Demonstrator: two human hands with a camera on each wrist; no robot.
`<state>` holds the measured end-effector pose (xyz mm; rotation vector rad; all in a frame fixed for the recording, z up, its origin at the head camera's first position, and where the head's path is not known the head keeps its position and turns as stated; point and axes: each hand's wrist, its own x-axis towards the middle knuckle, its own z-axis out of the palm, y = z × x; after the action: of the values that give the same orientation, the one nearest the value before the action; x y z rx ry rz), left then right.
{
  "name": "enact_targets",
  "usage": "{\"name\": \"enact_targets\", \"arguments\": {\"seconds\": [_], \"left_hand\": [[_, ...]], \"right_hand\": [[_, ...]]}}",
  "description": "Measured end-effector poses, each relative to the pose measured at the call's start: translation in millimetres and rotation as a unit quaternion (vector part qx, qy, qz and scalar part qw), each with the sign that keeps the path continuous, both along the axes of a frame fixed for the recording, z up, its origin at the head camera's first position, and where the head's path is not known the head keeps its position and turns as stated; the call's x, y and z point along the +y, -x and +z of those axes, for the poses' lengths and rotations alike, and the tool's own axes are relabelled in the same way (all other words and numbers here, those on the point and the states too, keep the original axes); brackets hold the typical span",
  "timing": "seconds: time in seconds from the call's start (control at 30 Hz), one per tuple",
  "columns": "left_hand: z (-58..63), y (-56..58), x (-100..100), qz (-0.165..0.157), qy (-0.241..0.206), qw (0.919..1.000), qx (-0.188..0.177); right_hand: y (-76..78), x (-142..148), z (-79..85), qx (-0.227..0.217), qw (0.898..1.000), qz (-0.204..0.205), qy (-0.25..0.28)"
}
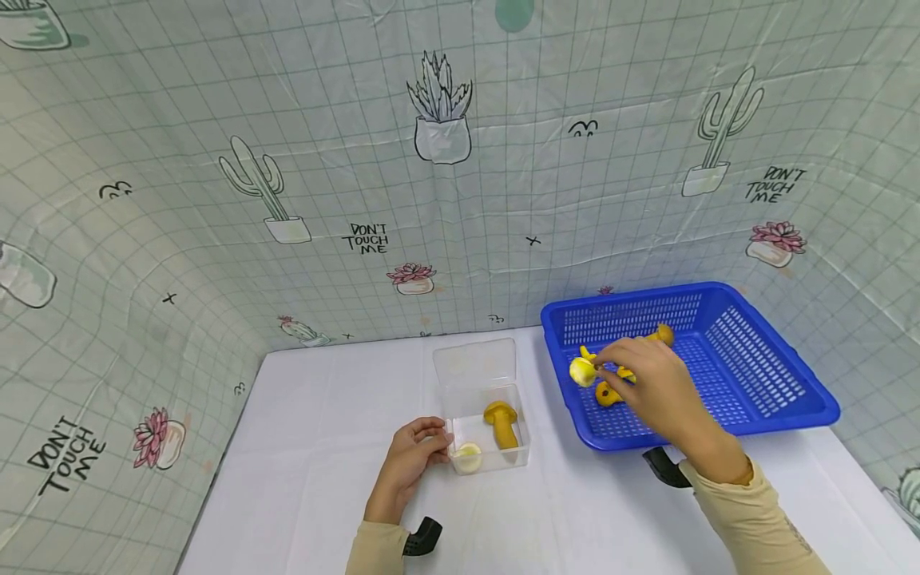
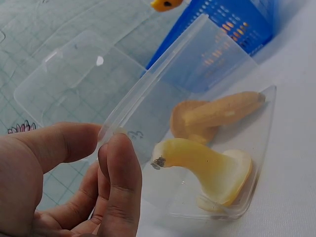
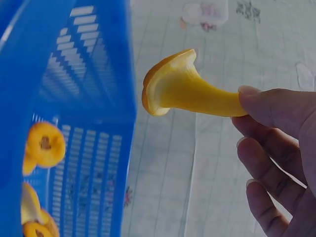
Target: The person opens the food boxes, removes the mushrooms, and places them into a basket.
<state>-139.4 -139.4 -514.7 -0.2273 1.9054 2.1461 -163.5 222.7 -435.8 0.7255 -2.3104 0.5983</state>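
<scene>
My right hand (image 1: 650,387) pinches a yellow mushroom (image 3: 185,91) by the end of its stem, between thumb and forefinger, with its flared cap pointing away from the fingers. In the head view this hand is over the left side of a blue plastic basket (image 1: 779,347). My left hand (image 1: 410,459) pinches the left rim of a clear plastic box (image 2: 163,64) with thumb and fingertips. Two mushrooms lie inside the box: a brownish-yellow mushroom (image 2: 222,116) and a paler yellow mushroom (image 2: 205,165). The box's lid (image 1: 476,363) stands open at the back.
Several more yellow mushrooms (image 1: 608,394) lie in the basket, partly hidden by my right hand. A white cloth (image 1: 323,431) covers the table. Behind it hangs a grid-patterned curtain (image 1: 323,176) with cactus drawings. The basket stands to the right of the box.
</scene>
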Motion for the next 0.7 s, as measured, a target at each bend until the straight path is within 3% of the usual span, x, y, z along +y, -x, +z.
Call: {"name": "enact_targets", "arguments": {"seconds": [0.37, 0.7], "left_hand": [[-0.1, -0.2, 0, -0.002, -0.006, 1.0000, -0.004], [0.8, 0.0, -1, -0.003, 0.002, 1.0000, -0.003]], "right_hand": [[2.5, 32, -4.5, -0.039, 0.997, -0.059, -0.008], [1.4, 51, -2.8, -0.086, 0.993, -0.087, 0.000]]}}
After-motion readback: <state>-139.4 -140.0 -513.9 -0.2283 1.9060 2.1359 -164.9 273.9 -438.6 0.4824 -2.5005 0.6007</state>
